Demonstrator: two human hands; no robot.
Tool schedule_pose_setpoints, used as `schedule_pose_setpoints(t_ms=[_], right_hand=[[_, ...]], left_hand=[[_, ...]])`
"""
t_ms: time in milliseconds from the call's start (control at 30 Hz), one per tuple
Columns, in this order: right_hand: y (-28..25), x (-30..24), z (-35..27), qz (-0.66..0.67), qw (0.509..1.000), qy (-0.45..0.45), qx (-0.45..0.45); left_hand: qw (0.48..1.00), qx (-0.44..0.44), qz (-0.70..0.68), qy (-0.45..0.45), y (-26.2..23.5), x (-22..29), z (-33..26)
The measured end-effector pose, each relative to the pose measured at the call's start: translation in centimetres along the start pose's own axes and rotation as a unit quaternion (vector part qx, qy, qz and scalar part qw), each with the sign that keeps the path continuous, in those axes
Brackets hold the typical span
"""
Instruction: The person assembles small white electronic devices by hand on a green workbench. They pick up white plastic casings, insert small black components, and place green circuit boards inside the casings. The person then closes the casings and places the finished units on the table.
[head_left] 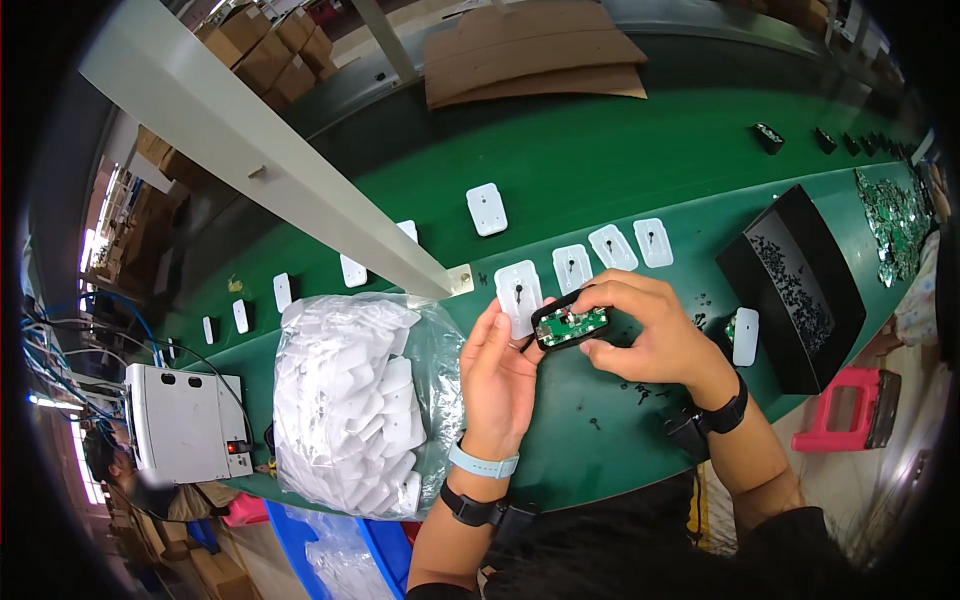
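Left of the bin (838, 335), the left hand (495, 390) curls at the case (572, 343), whether gripping it cannot be told; the right hand (655, 335) pinches the case's right end, board (566, 325) exposed. A weak pinch could drop the case; a careless right arm could knock the bin, spilling parts (785, 280).

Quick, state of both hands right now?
Left hand: at the left end of the black case; grip unclear.
Right hand: closed, holding that case.
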State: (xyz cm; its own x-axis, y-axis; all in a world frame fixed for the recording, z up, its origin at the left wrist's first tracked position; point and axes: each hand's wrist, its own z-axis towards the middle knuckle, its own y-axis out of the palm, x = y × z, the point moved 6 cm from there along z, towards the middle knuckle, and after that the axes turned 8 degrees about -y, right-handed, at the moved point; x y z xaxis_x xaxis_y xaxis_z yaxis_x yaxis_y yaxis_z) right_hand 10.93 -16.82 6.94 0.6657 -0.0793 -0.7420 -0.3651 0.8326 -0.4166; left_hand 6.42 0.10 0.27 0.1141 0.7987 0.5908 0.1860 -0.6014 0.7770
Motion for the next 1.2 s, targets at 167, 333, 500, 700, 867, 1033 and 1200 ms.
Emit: schedule_pose_setpoints(t_ms=[167, 333, 500, 700, 867, 1033, 1200], right_hand=[[0.1, -0.3, 0.1, 0.006, 1.0, -0.015, 0.016], [0.3, 0.3, 0.0, -0.003, 0.999, -0.024, -0.02], [0.3, 0.5, -0.3, -0.008, 1.0, -0.022, -0.011], [0.4, 0.3, -0.2, -0.022, 1.0, -0.011, -0.019], [0.5, 0.1, -0.1, -0.028, 0.998, -0.043, -0.029], [0.5, 1.5, -0.7, 0.127, 0.99, 0.054, 0.043], [0.0, 1.7, -0.6, 0.187, 0.979, 0.074, 0.027]], left_hand=[[1.0, 0.007, 0.006, 0.005, -0.1, 0.2, -0.1], [1.0, 0.001, 0.011, 0.012, 0.5, 0.4, -0.2], [1.0, 0.004, 0.016, 0.01, 0.6, 0.4, -0.2], [1.0, 0.006, 0.01, 0.008, 0.5, 0.3, -0.2], [1.0, 0.011, 0.009, 0.011, 0.1, 0.2, -0.2], [0.999, 0.001, 0.039, 0.022, 0.2, 0.3, -0.2], [0.999, -0.004, 0.043, 0.02, 0.3, 0.4, -0.3]])
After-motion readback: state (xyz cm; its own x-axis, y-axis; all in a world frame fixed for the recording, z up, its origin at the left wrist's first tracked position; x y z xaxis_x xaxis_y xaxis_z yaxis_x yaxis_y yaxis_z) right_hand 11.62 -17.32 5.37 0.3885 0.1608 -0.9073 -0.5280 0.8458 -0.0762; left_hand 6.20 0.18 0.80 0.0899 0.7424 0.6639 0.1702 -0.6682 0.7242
